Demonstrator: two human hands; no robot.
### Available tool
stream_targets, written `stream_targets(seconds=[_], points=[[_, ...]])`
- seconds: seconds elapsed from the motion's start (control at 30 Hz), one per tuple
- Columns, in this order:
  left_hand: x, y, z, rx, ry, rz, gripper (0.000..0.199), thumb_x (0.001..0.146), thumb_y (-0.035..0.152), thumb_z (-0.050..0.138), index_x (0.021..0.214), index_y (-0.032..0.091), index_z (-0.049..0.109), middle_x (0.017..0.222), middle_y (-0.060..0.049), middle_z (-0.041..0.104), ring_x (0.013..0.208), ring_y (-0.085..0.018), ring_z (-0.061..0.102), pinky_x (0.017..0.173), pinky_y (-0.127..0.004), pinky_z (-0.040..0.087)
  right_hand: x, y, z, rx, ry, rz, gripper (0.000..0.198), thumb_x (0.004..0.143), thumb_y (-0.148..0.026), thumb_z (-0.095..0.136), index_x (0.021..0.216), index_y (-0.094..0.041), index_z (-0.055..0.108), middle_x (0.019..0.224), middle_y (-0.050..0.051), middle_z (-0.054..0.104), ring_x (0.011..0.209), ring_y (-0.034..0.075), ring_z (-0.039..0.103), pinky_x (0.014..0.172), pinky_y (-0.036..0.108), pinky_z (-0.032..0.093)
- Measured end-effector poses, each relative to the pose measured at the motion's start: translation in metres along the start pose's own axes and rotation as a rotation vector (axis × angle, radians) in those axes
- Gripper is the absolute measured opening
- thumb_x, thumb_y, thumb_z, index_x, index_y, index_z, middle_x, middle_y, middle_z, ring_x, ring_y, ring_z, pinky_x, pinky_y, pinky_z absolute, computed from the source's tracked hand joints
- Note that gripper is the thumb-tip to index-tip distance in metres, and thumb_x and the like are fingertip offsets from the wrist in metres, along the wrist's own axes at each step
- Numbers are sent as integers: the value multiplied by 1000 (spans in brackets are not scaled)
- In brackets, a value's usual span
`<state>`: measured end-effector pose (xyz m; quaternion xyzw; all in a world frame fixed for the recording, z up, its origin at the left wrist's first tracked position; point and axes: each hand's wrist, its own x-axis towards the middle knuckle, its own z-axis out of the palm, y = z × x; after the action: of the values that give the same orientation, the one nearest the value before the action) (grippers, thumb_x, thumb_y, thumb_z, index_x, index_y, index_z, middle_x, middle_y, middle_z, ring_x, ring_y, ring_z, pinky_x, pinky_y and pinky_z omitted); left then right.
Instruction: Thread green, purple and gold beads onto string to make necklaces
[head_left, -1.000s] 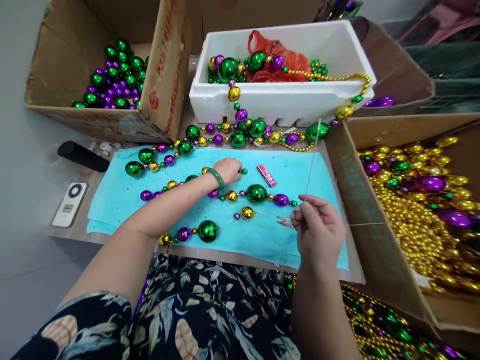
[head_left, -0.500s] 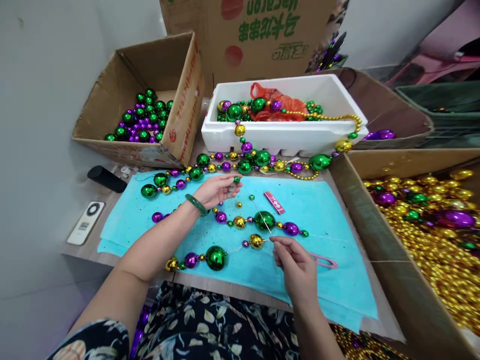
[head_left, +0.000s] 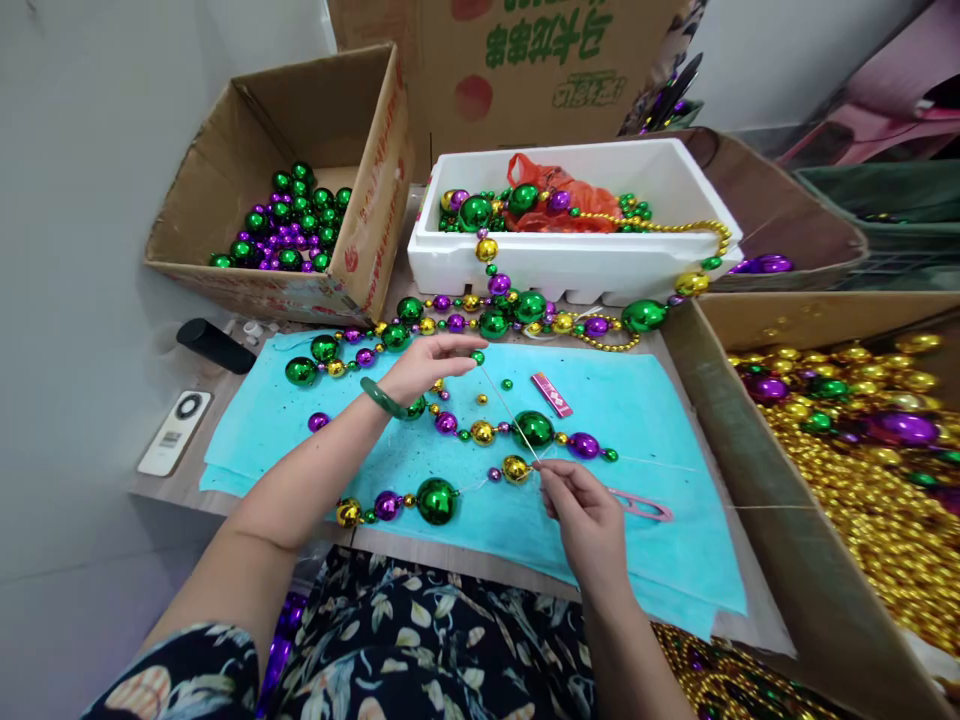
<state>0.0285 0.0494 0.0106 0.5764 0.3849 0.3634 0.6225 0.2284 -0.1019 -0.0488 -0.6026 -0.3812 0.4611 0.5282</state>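
Observation:
My left hand (head_left: pixel 426 368), a green bangle (head_left: pixel 384 398) on its wrist, pinches a small green bead (head_left: pixel 478 357) between thumb and fingertips. From that bead a thin straight needle (head_left: pixel 511 414) slants down to my right hand (head_left: pixel 581 500), whose closed fingertips grip its lower end. Close to the right fingertips lie a gold bead (head_left: pixel 516 469) and a small purple bead (head_left: pixel 494 474) on clear thread. Just beyond them, a strand of mixed beads with a large green bead (head_left: pixel 534 429) crosses the blue cloth (head_left: pixel 300 470). Nearer me is another strand with a large green bead (head_left: pixel 436 501).
A cardboard box (head_left: pixel 367 190) of green and purple beads stands back left, beside a white foam box (head_left: pixel 570 262). At right, a carton (head_left: pixel 780 540) holds gold beads. A pink threader-like tool (head_left: pixel 643 506), a red packet (head_left: pixel 551 394) and a white remote (head_left: pixel 175 433) lie about.
My left hand's fingers have straightened somewhat around the green bead. The needle still spans both hands, and the whole view has shifted slightly.

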Motion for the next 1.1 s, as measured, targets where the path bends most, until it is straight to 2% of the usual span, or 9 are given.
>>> stream_targets(seconds=[0.13,0.23,0.33,0.43,0.57,0.77,0.93,1.0,1.1], points=[[2,16,-13,393,-37,134,51,79,24,63,128,17,55,110,-9,66,98,-17,60,88,-31,45,2,0,5,65,0,-8,25,74,-39,67,83,-15,66,54,-2,52,49,10,46,43,21,35],[5,28,-49,886,92,148,29,81,23,58,108,16,67,110,-8,66,104,-19,58,95,-32,41,1,3,3,98,46,7,27,71,-39,70,84,-16,65,57,-2,55,49,10,47,42,20,35],[-6,33,-103,1254,122,-80,19,79,20,56,90,16,72,94,-7,69,94,-20,60,88,-31,42,1,7,-3,125,141,43,30,66,-40,75,80,-17,64,59,-2,57,50,9,49,43,20,36],[-38,28,-150,1334,106,-359,14,74,20,59,79,16,72,81,-7,69,85,-21,60,81,-30,42,3,9,-7,167,218,100,32,58,-38,80,77,-18,64,59,-2,57,51,9,49,43,20,36],[-88,3,-172,1224,54,-550,15,60,28,72,72,19,70,70,-4,66,72,-18,58,71,-25,41,8,9,-3,192,224,107,30,57,-36,80,77,-19,65,58,-2,56,51,10,48,42,22,35],[-120,-27,-159,994,37,-520,25,65,33,70,85,17,71,81,-4,69,72,-15,59,69,-25,43,10,3,12,61,63,39,32,63,-42,77,80,-18,65,58,-2,55,50,9,48,41,20,35],[-110,-18,-129,22,338,-278,38,70,30,70,105,16,65,96,-7,67,81,-14,61,77,-30,48,1,-4,26,-118,-167,-57,28,71,-44,70,76,-17,67,51,-1,51,46,10,45,42,22,37],[-104,-12,-111,-278,327,-232,38,69,26,71,106,15,65,92,-6,67,81,-12,61,81,-30,48,-4,-6,33,-137,-236,-77,27,72,-44,68,74,-17,67,51,-1,51,46,11,46,42,23,38],[-97,-7,-87,-444,279,-215,34,69,21,72,102,15,67,91,-6,68,82,-12,62,82,-30,48,-11,-8,40,-130,-268,-70,27,72,-44,67,71,-17,67,51,-1,50,44,11,45,40,23,38]])
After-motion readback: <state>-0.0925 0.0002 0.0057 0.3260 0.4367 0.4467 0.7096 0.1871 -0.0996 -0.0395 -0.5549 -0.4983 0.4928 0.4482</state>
